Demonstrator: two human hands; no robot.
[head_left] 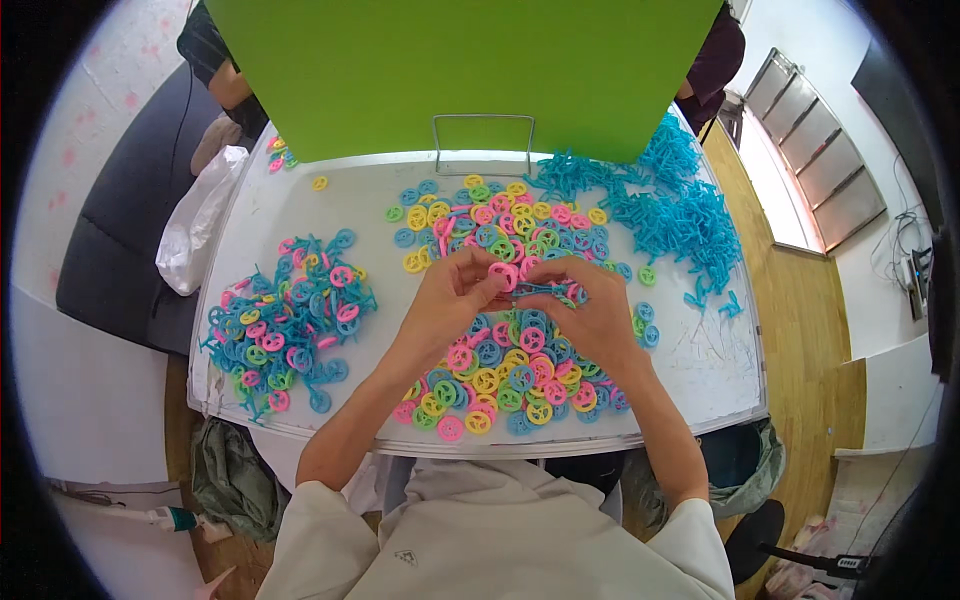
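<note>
My left hand (pixel 452 296) pinches a small pink plastic wheel (pixel 503 274) between thumb and fingers, above the middle of the table. Close against it, my right hand (pixel 597 308) is closed around several thin blue plastic stems, with small coloured wheels showing by its fingers. The two hands nearly meet, and the fingers partly hide where wheel and stems come together. Under and around them spreads a pile of loose pink, yellow, green and blue wheels (pixel 485 380).
Left on the white table (pixel 385 345) lies a heap of stems with wheels on them (pixel 290 320). Loose blue stems (pixel 690 225) are piled far right. A green panel (pixel 460 70) stands across the back, with a wire frame (pixel 484 117) before it. Other people sit beyond.
</note>
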